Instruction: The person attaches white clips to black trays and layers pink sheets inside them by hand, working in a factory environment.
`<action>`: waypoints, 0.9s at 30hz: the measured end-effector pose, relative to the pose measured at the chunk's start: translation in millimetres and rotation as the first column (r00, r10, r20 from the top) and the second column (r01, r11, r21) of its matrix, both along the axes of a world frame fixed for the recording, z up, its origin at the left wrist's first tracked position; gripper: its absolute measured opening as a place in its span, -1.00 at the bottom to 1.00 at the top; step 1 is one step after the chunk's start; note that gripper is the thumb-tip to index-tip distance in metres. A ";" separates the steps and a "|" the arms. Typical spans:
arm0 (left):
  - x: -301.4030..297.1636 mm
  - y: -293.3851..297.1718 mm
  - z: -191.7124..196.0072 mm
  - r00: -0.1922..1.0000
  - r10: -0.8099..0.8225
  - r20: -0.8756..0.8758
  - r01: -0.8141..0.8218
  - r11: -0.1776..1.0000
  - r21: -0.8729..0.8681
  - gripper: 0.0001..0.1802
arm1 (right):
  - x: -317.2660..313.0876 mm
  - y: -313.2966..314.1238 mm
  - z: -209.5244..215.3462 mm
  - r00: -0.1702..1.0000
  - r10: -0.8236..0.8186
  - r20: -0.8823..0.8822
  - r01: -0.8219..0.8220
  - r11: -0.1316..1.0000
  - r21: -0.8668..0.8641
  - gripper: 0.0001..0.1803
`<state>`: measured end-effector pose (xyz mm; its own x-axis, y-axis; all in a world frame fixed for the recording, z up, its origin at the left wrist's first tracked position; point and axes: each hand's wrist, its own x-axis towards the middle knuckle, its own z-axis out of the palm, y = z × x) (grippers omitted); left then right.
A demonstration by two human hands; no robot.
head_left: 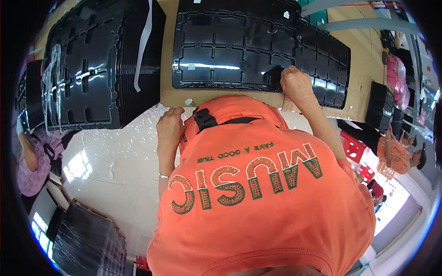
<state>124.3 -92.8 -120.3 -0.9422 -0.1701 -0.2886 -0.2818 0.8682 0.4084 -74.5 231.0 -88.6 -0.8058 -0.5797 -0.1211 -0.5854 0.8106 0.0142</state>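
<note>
A black moulded plastic tray (230,50) with several compartments lies on a brown table (170,96) in front of me. My right hand (295,82) is closed on the tray's near edge, close to where a second black tray (329,64) overlaps it on the right. My left hand (169,123) hangs just below the table's front edge with its fingers curled loosely; it holds nothing. My orange shirt fills the lower middle of the view.
A tall stack of black trays (92,69) stands at the left, with clear plastic wrap and a white strap on it. Another wrapped black stack (87,244) sits on the white floor at lower left. Other people stand at the left edge (32,161) and at the right (400,152).
</note>
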 end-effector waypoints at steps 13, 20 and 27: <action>3.4 -6.4 -0.2 0.997 0.038 0.066 -0.040 0.999 0.028 -0.71 | 5.4 23.1 1.0 0.954 -0.209 0.214 0.270 0.910 -0.315 -0.84; -1.3 -6.6 -3.0 0.999 0.018 0.039 -0.019 0.999 0.036 -0.70 | 9.6 8.8 2.6 0.996 -0.078 0.044 0.085 0.973 -0.216 -0.91; 0.6 -5.4 -4.2 0.997 0.051 0.050 -0.053 0.998 0.042 -0.70 | 4.7 -4.5 1.2 0.997 0.032 -0.071 -0.033 0.999 -0.009 -0.91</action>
<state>124.9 -98.2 -124.5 -0.9169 -0.2048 -0.3426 -0.3468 0.8336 0.4299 -69.8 226.4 -87.5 -0.7930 -0.6064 -0.0585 -0.6090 0.7917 0.0485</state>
